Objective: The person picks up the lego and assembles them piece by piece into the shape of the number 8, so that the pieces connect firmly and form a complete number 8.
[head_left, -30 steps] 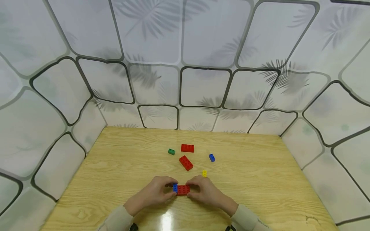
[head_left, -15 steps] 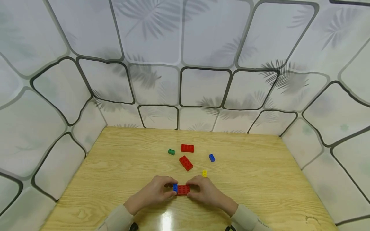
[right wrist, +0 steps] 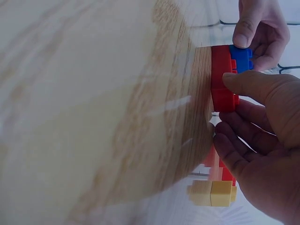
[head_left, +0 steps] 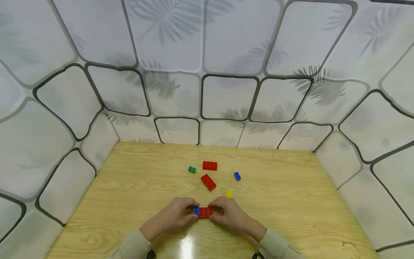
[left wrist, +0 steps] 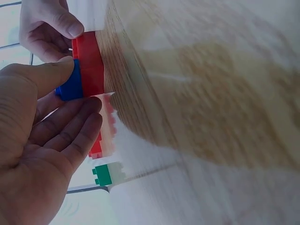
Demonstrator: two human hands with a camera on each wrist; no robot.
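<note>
Blue plastic is pinched in the left hand (head_left: 178, 213): thumb on the near side, fingers on the far side of a small blue brick (head_left: 196, 211). Opposite, the right hand (head_left: 229, 213) grips a longer red brick (head_left: 206, 213) the same way, thumb near, fingers far. The blue piece sits crosswise on the studs at the left end of that red one, which rests on the wooden surface (head_left: 129, 183) between both hands. Just past the right hand's knuckles lies a yellow brick (head_left: 229, 194). Farther out comes a slanted red brick (head_left: 208, 182), then a second loose red one (head_left: 210, 166) lying left to right, with a green brick (head_left: 192, 169) to its left and another blue brick (head_left: 237, 176) off to the right. Beyond stands a pale wall (head_left: 174, 93) printed with dark outlines and grey fronds.
</note>
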